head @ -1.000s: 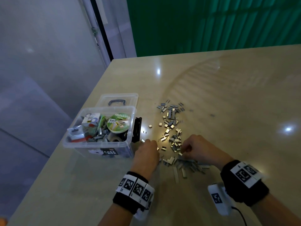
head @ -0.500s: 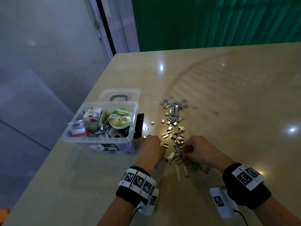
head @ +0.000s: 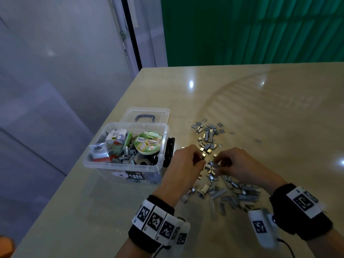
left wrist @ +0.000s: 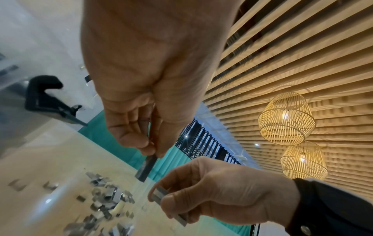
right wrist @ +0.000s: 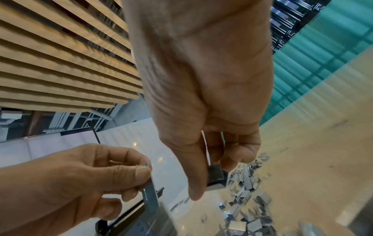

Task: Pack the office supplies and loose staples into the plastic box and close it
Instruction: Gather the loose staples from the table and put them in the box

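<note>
Loose silver staples [head: 209, 137] lie scattered on the tan table [head: 279, 118], with longer strips [head: 234, 195] nearer me. The clear plastic box [head: 122, 166] stands open at the left and holds masking tape [head: 149, 144], small cartons and staples. My left hand [head: 198, 160] hovers just right of the box and pinches a staple strip [left wrist: 145, 167]. Facing it, my right hand [head: 216, 164] pinches a short block of staples [right wrist: 216, 176] above the pile. The left hand's staple strip [right wrist: 150, 197] also shows in the right wrist view.
The box's clear lid [head: 149, 111] with a dark handle [head: 144, 117] lies flat behind the box. A black latch [head: 170, 151] hangs open on the box's right side. The table's left edge [head: 78, 175] runs close beside the box.
Both hands were down in the staple pile; now they are raised slightly, each pinching staples, fingertips close together.
</note>
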`<action>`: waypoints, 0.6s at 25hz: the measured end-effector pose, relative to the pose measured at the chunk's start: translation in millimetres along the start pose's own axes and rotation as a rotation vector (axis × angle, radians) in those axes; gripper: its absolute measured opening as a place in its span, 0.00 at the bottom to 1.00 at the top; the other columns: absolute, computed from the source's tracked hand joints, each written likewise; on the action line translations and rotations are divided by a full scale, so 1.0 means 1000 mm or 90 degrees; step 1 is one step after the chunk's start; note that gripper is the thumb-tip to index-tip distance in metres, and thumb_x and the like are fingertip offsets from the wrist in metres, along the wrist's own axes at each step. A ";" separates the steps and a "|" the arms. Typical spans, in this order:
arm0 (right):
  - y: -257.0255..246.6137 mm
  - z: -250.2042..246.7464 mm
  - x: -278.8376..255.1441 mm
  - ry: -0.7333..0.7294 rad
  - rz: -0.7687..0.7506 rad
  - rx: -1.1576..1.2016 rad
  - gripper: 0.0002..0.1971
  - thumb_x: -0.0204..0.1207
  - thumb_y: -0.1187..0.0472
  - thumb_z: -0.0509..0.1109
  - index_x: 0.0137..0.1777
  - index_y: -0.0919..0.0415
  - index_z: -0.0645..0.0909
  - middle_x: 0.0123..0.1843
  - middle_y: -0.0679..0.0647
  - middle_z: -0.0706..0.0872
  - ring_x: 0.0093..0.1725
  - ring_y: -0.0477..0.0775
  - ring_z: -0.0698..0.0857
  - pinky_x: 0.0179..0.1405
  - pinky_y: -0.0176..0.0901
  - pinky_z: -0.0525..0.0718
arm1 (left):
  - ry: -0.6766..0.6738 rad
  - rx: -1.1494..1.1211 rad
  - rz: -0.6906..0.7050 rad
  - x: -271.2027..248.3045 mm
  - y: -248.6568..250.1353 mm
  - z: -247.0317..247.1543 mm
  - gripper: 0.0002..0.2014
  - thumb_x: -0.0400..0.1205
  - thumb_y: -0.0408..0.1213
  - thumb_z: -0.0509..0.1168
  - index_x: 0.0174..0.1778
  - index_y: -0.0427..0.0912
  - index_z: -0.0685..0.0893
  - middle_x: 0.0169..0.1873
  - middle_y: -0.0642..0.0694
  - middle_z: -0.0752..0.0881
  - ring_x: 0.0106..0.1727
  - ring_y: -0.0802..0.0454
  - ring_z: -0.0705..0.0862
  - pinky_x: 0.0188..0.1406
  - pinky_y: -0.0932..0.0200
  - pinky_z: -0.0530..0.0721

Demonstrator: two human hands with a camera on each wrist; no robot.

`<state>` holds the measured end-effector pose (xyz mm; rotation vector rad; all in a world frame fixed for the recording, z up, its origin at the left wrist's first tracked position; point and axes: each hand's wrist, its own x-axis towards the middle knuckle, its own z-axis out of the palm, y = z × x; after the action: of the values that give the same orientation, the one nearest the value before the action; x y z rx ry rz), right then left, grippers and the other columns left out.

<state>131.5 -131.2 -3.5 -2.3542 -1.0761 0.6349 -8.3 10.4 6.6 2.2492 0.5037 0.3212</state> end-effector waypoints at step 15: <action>-0.143 -0.015 0.044 0.047 -0.189 0.267 0.09 0.73 0.67 0.81 0.51 0.57 0.90 0.39 0.52 0.94 0.38 0.52 0.93 0.43 0.49 0.92 | 0.223 -0.034 0.014 -0.017 -0.050 -0.160 0.03 0.78 0.34 0.75 0.45 0.45 0.90 0.37 0.56 0.90 0.40 0.66 0.87 0.40 0.74 0.81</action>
<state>84.9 -17.0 82.8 -1.8053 -1.1076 0.5895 -97.4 137.9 72.2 2.1554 0.6435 0.7390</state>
